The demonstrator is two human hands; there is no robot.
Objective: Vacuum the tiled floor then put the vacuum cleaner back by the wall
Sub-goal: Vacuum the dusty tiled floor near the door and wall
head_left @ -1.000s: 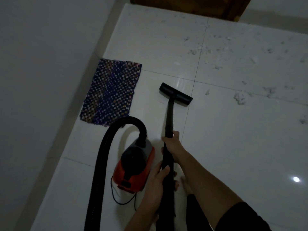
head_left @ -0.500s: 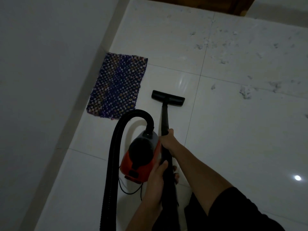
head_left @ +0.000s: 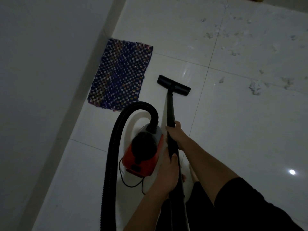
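Observation:
A small red and black vacuum cleaner point(head_left: 143, 154) stands on the white tiled floor point(head_left: 241, 130) in front of me. Its ribbed black hose point(head_left: 116, 130) arches up from the body and runs down to the lower edge. I hold the black wand point(head_left: 170, 110) with both hands: my right hand point(head_left: 176, 134) grips it higher up, my left hand point(head_left: 168, 172) grips it lower down, beside the vacuum body. The flat black floor nozzle point(head_left: 173, 85) rests on a tile just right of the mat.
A blue patterned woven mat point(head_left: 121, 75) lies against the grey wall point(head_left: 41, 80) on the left. Scattered white fluff and dust point(head_left: 253, 87) cover the tiles at the upper right. A thin power cord point(head_left: 131, 182) loops behind the vacuum. My bare feet point(head_left: 193, 172) stand below the wand.
The nozzle has slid left and toward me, away from the tile seam and nearer the mat. Both hands keep their grip on the wand. The view has tilted down slightly.

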